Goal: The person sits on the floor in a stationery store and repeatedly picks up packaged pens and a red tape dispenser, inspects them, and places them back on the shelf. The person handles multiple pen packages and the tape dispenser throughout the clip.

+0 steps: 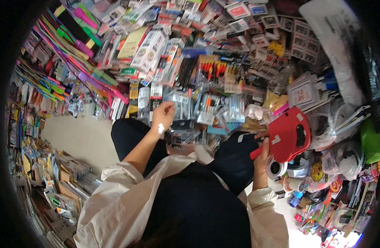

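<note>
My right hand [262, 155] is closed on a flat red plastic item [287, 136] with an oval cut-out and small white stickers; its exact kind is unclear. A roll of white tape [276, 167] is beside that wrist. My left hand [163, 115] is raised over packaged stationery, its fingers curled, with no object visible in them. A white sticker [160, 128] is on its wrist. Just beyond it are a black and white box [156, 93] and clear packets of pens [207, 107]. Farther off lie packs with red and yellow handles [211, 68] and white boxes [150, 49].
Paper goods [65, 179] are stacked at the lower left beside pale floor [81, 139]. Colourful long cords [65, 52] cross the upper left. At the right are clear plastic bags [343, 158], a paper cup [293, 183] and a long white plastic-wrapped roll [335, 40].
</note>
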Motion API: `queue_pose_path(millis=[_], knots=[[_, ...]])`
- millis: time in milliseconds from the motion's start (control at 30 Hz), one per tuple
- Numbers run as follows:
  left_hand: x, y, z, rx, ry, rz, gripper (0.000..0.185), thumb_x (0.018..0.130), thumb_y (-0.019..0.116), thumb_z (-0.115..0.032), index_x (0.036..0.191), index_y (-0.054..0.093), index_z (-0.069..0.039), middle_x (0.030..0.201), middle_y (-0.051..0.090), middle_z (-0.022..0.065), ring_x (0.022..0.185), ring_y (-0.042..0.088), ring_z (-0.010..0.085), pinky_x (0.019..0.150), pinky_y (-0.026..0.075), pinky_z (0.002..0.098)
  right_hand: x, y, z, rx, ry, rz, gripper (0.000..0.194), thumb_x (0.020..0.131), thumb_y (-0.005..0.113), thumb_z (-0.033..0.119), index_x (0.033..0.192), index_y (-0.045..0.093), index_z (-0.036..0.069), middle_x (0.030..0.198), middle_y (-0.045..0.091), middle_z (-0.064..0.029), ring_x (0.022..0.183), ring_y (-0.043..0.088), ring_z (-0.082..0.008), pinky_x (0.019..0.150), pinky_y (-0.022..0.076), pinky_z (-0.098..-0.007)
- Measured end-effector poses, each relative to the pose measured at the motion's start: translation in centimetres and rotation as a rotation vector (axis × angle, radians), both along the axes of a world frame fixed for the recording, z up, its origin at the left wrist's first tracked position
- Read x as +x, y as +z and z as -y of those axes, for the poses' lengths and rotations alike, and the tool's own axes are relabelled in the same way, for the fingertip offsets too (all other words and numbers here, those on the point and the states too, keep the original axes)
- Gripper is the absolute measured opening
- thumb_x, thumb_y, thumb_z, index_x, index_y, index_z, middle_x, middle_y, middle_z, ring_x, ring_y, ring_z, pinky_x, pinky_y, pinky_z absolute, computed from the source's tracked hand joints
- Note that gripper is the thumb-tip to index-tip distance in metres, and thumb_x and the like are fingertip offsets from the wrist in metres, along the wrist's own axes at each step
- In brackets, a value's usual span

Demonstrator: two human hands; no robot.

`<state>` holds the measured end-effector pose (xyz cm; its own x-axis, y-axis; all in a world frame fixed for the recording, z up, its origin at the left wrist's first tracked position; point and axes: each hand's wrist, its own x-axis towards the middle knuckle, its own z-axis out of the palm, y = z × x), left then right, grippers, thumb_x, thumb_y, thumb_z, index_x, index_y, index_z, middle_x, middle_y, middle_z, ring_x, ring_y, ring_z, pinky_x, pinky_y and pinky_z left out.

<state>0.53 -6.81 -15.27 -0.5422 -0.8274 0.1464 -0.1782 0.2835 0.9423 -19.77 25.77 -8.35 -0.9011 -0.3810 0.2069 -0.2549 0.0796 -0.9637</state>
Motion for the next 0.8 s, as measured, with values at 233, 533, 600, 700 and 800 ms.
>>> queue_pose_path(millis=[233,533,600,700,800], knots=[[4.4,-8.7,-2.5,0.080,-0.121,0.266,0.017,0.083,0.067,-0.013,0.094,0.069,0.000,0.078,0.069,0.0162,0.069,0.068,0.0248,0.065,0.052,0.0333,1.2,1.1,2.2,0.072,0.044,-0.168,0.023,0.095,0.049,0.023,0.095,0.058,0.003,0.086,0.061,-0.0076,0.085,0.057,-0.0185,0.081,0.0434,-0.0318],[-3.8,-11.6,-6.9,0.168,-0.463,0.237,0.069,0.090,0.064,-0.017,0.146,0.027,-0.001,0.146,0.034,0.0213,0.127,0.048,0.0325,0.101,0.043,0.0349,1.5,1.6,3.2,0.188,0.125,-0.261,0.019,0.096,0.047,0.016,0.099,0.059,0.002,0.093,0.061,-0.0082,0.094,0.057,-0.0231,0.090,0.0417,-0.0351],[-4.5,-11.6,-7.1,-0.156,-0.444,0.239,0.061,0.088,0.064,-0.019,0.140,0.039,0.000,0.142,0.042,0.0225,0.122,0.052,0.0350,0.099,0.046,0.0362,1.5,1.4,3.1,0.222,0.065,-0.239,0.019,0.096,0.047,0.018,0.095,0.059,0.002,0.092,0.061,-0.0081,0.094,0.057,-0.0233,0.090,0.0411,-0.0352],[-4.5,-10.9,-6.7,0.226,-0.545,0.392,0.044,0.088,0.064,-0.021,0.124,0.054,0.002,0.129,0.055,0.0221,0.109,0.062,0.0339,0.090,0.050,0.0380,1.5,1.2,3.1,0.215,0.036,-0.215,0.021,0.095,0.048,0.020,0.093,0.059,0.003,0.091,0.061,-0.0080,0.092,0.056,-0.0232,0.088,0.0410,-0.0352],[-4.5,-9.6,-6.2,0.136,-0.219,0.280,0.029,0.085,0.065,-0.020,0.104,0.063,0.002,0.096,0.067,0.0210,0.085,0.067,0.0337,0.077,0.052,0.0406,1.4,0.9,3.1,0.176,0.025,-0.231,0.022,0.094,0.049,0.022,0.093,0.059,0.003,0.091,0.061,-0.0081,0.090,0.056,-0.0231,0.086,0.0412,-0.0352]])
